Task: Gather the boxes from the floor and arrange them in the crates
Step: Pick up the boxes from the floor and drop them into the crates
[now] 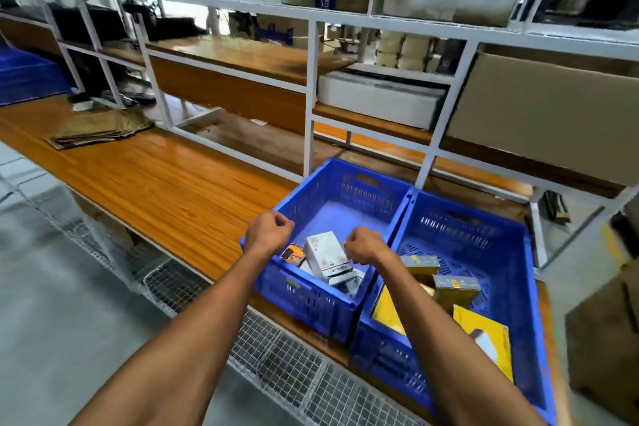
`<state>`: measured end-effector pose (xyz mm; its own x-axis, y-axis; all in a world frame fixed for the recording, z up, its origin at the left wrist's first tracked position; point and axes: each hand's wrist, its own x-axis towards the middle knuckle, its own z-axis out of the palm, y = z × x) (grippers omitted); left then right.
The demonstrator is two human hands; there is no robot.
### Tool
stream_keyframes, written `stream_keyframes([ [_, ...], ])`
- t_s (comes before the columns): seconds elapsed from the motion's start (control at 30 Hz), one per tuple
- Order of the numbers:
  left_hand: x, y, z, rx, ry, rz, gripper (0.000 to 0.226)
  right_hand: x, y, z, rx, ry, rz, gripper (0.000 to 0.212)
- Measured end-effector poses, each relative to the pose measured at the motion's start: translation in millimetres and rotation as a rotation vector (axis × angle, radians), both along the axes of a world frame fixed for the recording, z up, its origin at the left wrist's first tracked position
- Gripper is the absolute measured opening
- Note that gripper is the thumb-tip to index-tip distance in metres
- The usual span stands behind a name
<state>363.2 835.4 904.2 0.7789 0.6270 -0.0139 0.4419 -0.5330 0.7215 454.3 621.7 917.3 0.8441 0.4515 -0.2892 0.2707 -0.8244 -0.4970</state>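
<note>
Two blue plastic crates stand side by side on a low wooden shelf. The left crate (311,297) holds a white box (323,252) lying on other small boxes, one of them orange-faced (292,254). The right crate (532,304) holds olive-yellow boxes (456,289) and flat yellow boxes (487,339). My left hand (268,230) hovers over the left crate's near-left corner, fingers curled, nothing in it. My right hand (363,245) hangs over the left crate next to the white box, fingers curled and empty.
A wooden shelf board (155,183) runs to the left, with folded brown paper (100,130) on it. White metal racking (309,97) rises behind the crates, holding cardboard boxes (539,121) and a white case (380,100). Wire mesh panels (283,363) lie on the grey floor below.
</note>
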Motion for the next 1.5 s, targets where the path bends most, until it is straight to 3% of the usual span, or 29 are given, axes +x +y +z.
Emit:
stream_keyframes([
  [0.07, -1, -8, -4, -0.030, -0.025, -0.049, 0.014, -12, -2, 3, -0.006, -0.082, -0.046, 0.021],
  [0.27, 1, -39, -22, 0.003, -0.047, -0.253, 0.012, -39, -24, -5, 0.159, -0.115, -0.229, 0.024],
  [0.47, 17, -55, -42, 0.121, 0.156, -0.328, 0.076, -68, -55, -16, 0.205, -0.106, -0.304, 0.020],
  [0.6, 31, -57, -48, -0.025, 0.288, -0.311, 0.089, -81, -68, -24, 0.241, -0.075, -0.294, 0.019],
  [0.77, 37, -62, -41, -0.134, 0.277, -0.291, 0.076, -83, -69, -26, 0.274, -0.008, -0.289, 0.022],
  [0.97, 35, -41, -47, -0.600, 0.002, -0.141, 0.035, -74, -62, -25, 0.346, 0.074, -0.397, 0.032],
  [1.07, 28, -32, -39, -0.800, -0.148, -0.076, 0.028, -64, -52, -23, 0.539, 0.172, -0.488, 0.027],
  [1.17, 18, -30, -25, -0.962, -0.243, -0.083, 0.026, -61, -38, -8, 0.809, 0.436, -0.500, 0.033],
  [1.3, 12, -21, -20, -1.027, -0.296, -0.057, 0.028, -57, -23, 4, 0.991, 0.542, -0.459, 0.026],
  [1.4, 9, -18, -18, -1.060, -0.325, -0.072, 0.027, -49, -19, 4, 1.015, 0.544, -0.465, 0.039],
  [1.5, 4, -18, -16, -1.054, -0.343, -0.098, 0.025, -47, -14, 2, 1.009, 0.557, -0.410, 0.036],
])
